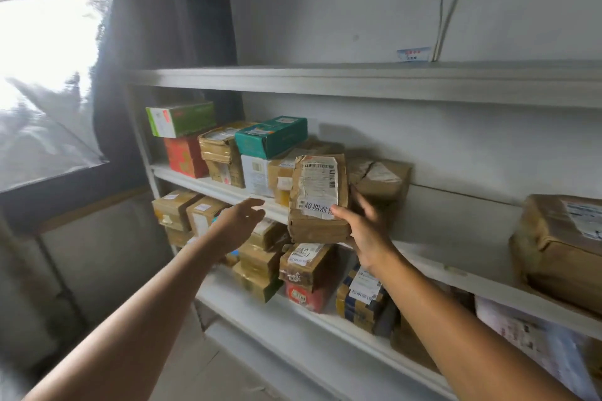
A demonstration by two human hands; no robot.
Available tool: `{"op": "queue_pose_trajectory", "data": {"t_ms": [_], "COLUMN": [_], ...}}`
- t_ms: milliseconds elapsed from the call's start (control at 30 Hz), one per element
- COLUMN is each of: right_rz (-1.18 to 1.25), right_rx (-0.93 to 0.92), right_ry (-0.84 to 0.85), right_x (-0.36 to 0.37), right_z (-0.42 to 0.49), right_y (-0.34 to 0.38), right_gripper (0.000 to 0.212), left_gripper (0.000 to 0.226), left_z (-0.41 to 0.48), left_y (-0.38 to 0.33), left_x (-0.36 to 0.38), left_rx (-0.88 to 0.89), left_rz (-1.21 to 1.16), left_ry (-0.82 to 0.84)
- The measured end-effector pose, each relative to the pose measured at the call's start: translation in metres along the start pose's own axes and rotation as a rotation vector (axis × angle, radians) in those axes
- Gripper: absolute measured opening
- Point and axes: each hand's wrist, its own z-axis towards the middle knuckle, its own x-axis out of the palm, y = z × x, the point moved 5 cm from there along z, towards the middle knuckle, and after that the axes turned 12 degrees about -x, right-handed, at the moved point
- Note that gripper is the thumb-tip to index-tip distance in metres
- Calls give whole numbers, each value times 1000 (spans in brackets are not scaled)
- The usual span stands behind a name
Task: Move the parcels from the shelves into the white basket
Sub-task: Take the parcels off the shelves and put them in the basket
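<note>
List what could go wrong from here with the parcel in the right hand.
The right hand holds the brown parcel by one edge only, so it may tip and drop. The left hand is open and not touching it. The teal box stacked nearby could be dislodged.

Both our arms reach fwd, wrists roughly level. Our right grip (368, 231) holds the brown parcel (317, 198) from its right side: thumb across the lower front, fingers curled round the right edge, palm near the bottom-right corner. Our left grip (239, 221) hangs just left of the parcel w/o touching it, fingers relaxed & a bit spread. The forearms run down & away from the parcel, one each side.
</note>
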Motion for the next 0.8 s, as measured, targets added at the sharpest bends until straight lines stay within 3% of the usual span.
{"op": "queue_pose_trajectory", "data": {"t_ms": [200,400,800], "right_rz": [110,195,367], "right_rx": [1,59,259], "right_ry": [182,438,936], "right_x": [63,159,295], "right_z": [-14,-19,-85], "right_y": [-12,-46,-109], "right_gripper": [45,45,63], "left_gripper": [42,38,42], "left_z": [-39,-56,-182], "left_y": [57,128,237], "left_x": [-48,-110,-169], "left_rx": [-82,-190,-713], "left_rz": [231,424,465], "left_ry": [-123,-267,-432]}}
